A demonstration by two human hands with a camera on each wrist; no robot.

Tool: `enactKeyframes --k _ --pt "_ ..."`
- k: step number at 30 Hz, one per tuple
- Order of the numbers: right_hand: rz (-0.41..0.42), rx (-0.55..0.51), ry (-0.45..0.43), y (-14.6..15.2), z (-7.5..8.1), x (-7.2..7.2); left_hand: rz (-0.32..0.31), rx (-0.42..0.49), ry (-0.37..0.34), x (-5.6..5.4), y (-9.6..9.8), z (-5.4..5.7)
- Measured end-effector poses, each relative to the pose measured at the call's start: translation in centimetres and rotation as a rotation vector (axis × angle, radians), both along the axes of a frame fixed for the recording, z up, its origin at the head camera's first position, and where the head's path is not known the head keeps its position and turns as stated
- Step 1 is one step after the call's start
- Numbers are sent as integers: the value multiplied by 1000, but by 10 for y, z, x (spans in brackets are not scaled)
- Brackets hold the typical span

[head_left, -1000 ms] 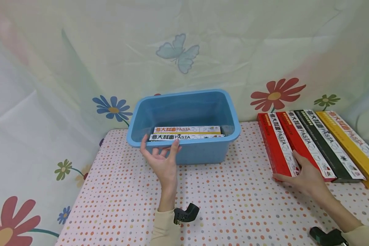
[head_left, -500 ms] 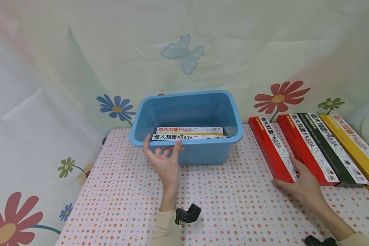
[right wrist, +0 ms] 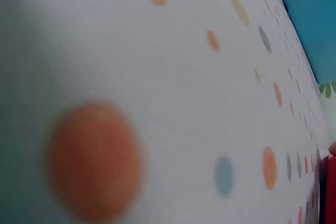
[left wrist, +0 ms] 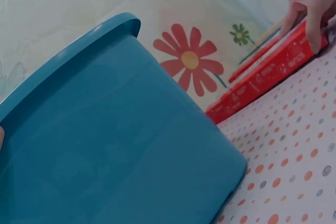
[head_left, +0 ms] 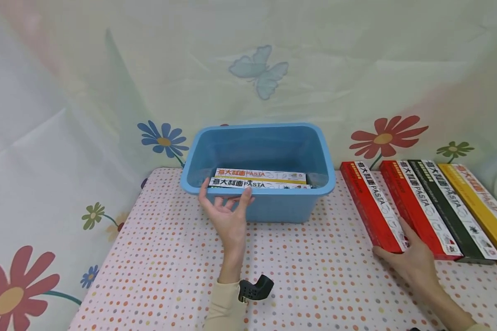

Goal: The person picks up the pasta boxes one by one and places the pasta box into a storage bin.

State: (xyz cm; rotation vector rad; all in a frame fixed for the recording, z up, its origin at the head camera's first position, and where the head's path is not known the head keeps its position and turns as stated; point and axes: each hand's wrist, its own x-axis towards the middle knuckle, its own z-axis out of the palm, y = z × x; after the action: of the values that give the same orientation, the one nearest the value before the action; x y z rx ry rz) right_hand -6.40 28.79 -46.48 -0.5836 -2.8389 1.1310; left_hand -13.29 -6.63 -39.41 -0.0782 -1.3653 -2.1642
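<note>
My left hand holds the front rim of a blue plastic tub, some fingers curled under the lip. Inside the tub lie two pasta boxes: one with a yellow edge behind one with black lettering. Over at the right, my right hand grips the near end of the leftmost red pasta box, thumb on its left side and fingers on its right. The left wrist view shows this red box slanted, partly off the cloth. Only a sliver of it reaches the right wrist view.
To the right of the held box lie another red pasta box, a dark green one and a yellow one, side by side. A polka-dot cloth covers the table. A flowered curtain hangs behind.
My right hand has drawn the leftmost red pasta box leftward, opening a gap between it and the second red box. My left hand keeps its hold on the tub rim.
</note>
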Motion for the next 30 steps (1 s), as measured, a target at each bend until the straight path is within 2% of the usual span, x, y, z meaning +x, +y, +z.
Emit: enactKeyframes --k 6,12,16,19,22,25,30 --pt "-65 -32 9 6 8 3 -18 1 -10 0 3 1" --pt "-13 -34 24 8 19 12 -14 5 -8 0 3 0" --pt "1 -9 74 8 40 17 -17 11 -5 0 3 1" --pt "18 3 164 10 61 17 -12 12 -3 -1 2 1" --pt "65 28 260 11 83 14 -3 8 -2 -1 1 0" --pt "157 52 339 12 106 5 0 5 -1 0 0 0" --pt "370 97 407 6 145 -26 -5 5 4 -1 1 0"
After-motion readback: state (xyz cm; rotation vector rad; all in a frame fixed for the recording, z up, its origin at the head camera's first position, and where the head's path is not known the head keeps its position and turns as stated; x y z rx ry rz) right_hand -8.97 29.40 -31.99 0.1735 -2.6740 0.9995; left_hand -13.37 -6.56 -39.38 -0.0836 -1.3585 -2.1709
